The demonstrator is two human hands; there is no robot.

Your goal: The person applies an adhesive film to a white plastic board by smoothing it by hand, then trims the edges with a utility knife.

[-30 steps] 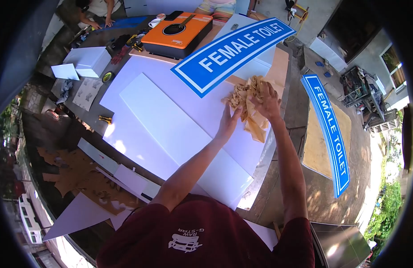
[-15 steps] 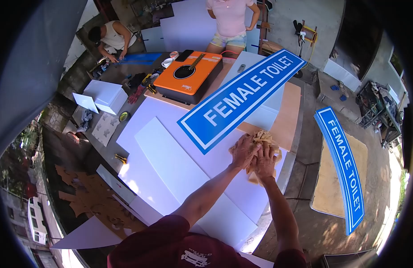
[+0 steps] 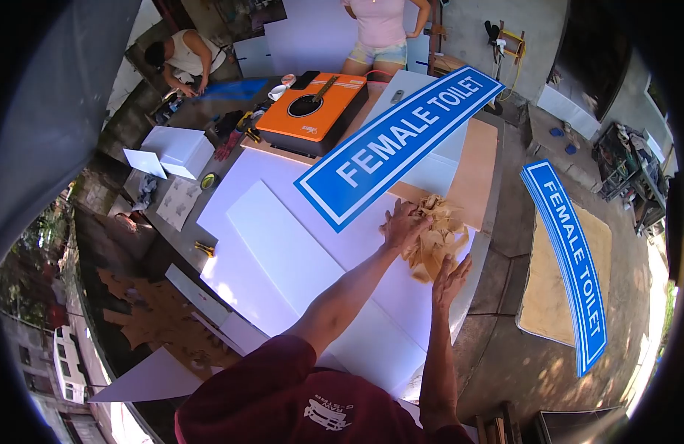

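Observation:
A crumpled wad of thin tan paper or film lies near the right edge of the white sheet on the table. My left hand rests against the wad's left side, fingers spread rather than wrapped round it. Just right of the wad, my right hand is raised with its fingers stretched out, holding nothing. Beyond both hands, a blue FEMALE TOILET sign lies at a slant across the boards.
An orange guitar-like box stands behind the sign. Several more blue signs lie stacked at the right, over a tan board. One person bends over a blue sheet at the far left; another person stands behind the table.
My hands were together, pressing on the wad. They have parted: the right has come off it toward me and down, and the wad has spread out.

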